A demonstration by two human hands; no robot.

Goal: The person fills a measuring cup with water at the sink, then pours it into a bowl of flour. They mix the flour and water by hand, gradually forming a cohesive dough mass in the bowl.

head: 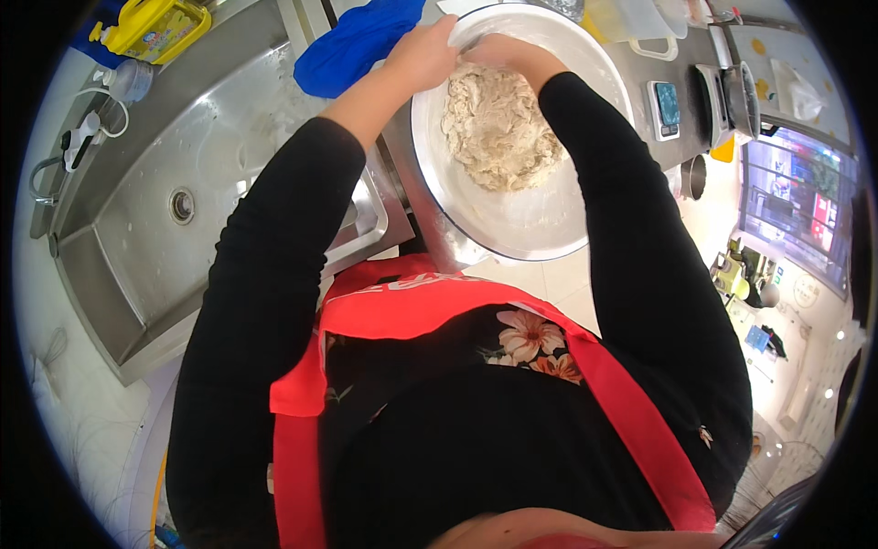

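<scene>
A large white enamel basin (528,237) with a dark blue rim stands before me, holding a rough, shaggy mass of pale dough (504,134). My left hand (426,55) is at the basin's far left rim with its fingers curled; whether it grips the rim is hidden. Inside the basin, at the far edge of the dough, my right hand (504,51) is bent inward towards the left one. Its fingertips are blurred and meet or nearly meet the left hand. A blue cloth or bag (357,48) lies just left of my left hand.
To the left is a stainless steel sink (226,137) with a tap (44,182) and a yellow detergent bottle (161,31). A digital scale (663,110), a translucent plastic jug (634,20) and a metal bowl (741,99) stand to the right of the basin.
</scene>
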